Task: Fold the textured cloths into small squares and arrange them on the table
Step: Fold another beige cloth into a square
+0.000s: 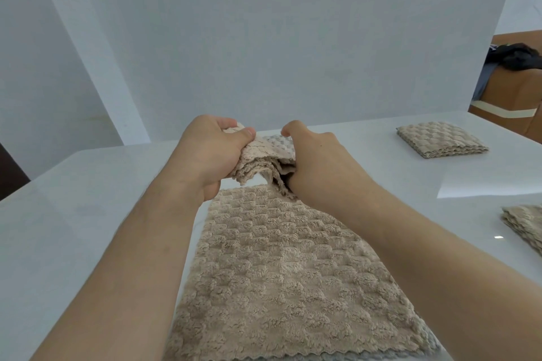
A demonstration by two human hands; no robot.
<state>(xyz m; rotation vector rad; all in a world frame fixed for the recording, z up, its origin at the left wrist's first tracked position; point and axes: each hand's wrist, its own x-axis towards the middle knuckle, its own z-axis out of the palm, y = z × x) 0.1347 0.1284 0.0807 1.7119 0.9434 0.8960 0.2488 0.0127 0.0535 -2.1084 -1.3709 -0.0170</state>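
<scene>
A beige textured cloth [281,272] lies in a long strip down the middle of the white table [88,214]. Its far end [264,155] is lifted and bunched above the table. My left hand [209,152] grips that end from the left, thumb on top. My right hand [313,161] holds it from the right, its fingers curled into the fabric. Two folded beige squares lie to the right: one [440,142] near the far edge, another [525,226] cut off by the frame's right edge.
A white wall rises just behind the table's far edge. Beyond the table at the far right stands brown furniture [510,88] with dark clothing [513,57] on it. A grey edge [381,356] peeks from under the cloth's near end.
</scene>
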